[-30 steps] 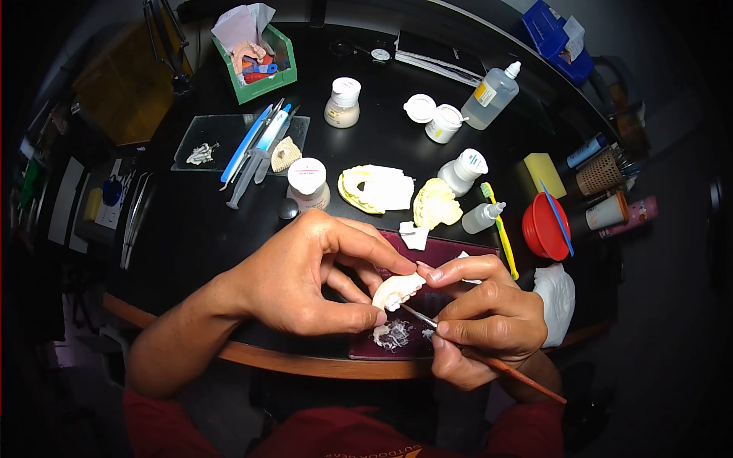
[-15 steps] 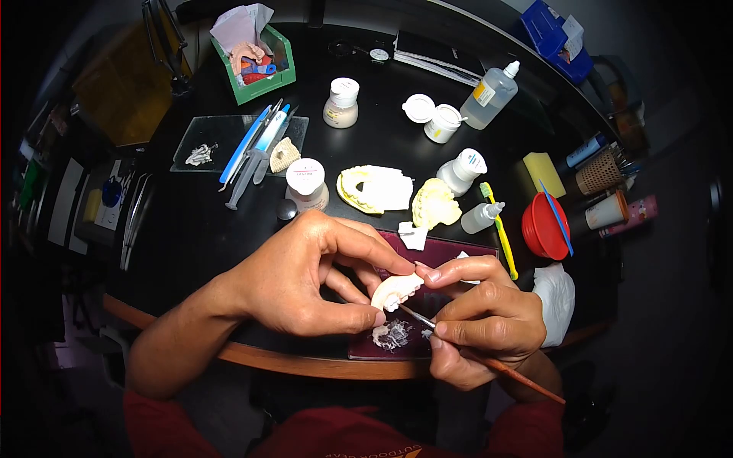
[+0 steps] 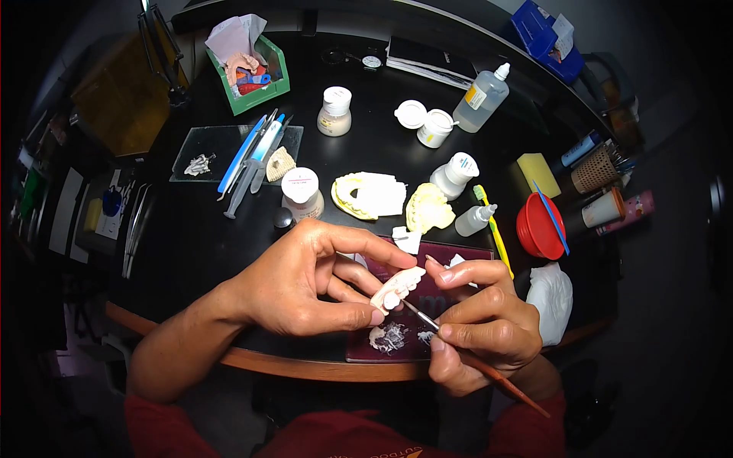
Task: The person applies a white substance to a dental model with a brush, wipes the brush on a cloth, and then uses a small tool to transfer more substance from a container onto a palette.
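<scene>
Black on top and edged in wood, the surface [image 3: 217, 248] stretched out in front of the person. Above its near side, the left hand [image 3: 294, 278] pinched a pale dental piece [image 3: 397, 290] between thumb and index finger, while the right hand [image 3: 489, 313] gripped a thin brush [image 3: 511, 388] much like a pen, its index finger raised just beside the piece. Under the fingers lay a maroon mat [image 3: 363, 355]. Toward the back left stood a green bin [image 3: 263, 99], and toward the back right a clear bottle [image 3: 481, 103]. Between them and the hands, a white-and-yellow model [image 3: 385, 195] lay next to a smaller yellow model [image 3: 430, 208]; a red bowl [image 3: 540, 229] sat farther right. The brush slanted, its tip close to the piece's right side, though contact could not be made out. The piece was held above the mat, where pale shavings [image 3: 389, 337] lay scattered
</scene>
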{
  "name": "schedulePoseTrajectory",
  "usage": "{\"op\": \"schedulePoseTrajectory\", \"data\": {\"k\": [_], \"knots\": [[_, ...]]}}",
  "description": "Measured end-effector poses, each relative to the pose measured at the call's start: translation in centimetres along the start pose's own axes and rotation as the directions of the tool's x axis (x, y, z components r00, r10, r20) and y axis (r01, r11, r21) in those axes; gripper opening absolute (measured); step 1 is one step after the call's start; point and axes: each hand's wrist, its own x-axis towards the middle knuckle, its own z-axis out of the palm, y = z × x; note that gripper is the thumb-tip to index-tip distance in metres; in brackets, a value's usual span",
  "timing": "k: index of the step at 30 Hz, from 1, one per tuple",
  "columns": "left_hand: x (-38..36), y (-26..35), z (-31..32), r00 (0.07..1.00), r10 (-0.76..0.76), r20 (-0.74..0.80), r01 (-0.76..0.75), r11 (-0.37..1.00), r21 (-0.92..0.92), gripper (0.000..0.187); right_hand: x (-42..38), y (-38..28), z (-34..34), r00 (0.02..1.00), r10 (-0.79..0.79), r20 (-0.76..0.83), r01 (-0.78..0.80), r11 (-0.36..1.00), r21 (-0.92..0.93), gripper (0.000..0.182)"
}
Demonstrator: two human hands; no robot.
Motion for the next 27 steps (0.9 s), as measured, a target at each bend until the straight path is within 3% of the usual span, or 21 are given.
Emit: {"op": "schedulePoseTrajectory", "data": {"k": [13,16,25,27], "knots": [[0.2,-0.4,0.5,0.997,0.05,0.064,-0.05,0.999,-0.009,0.061,-0.1,0.0,0.2,1.0,-0.006,-0.028,0.006,1.0,-0.006,0.027],[0.1,-0.5,0.5,0.999,-0.018,0.048,0.023,0.995,-0.1,0.061,0.1,0.0,0.1,1.0,-0.008,-0.028,0.007,1.0,-0.009,0.027],[0.2,-1.2,-0.1,0.99,0.07,0.122,-0.064,0.997,-0.051,0.062,0.1,-0.1,0.2,0.999,-0.031,-0.039,0.031,1.0,-0.007,0.025],[0.2,-1.1,-0.1,0.992,0.042,0.123,-0.026,0.991,-0.13,0.063,0.0,-0.1,0.4,0.998,-0.03,-0.051,0.03,1.0,-0.006,0.025]]}}
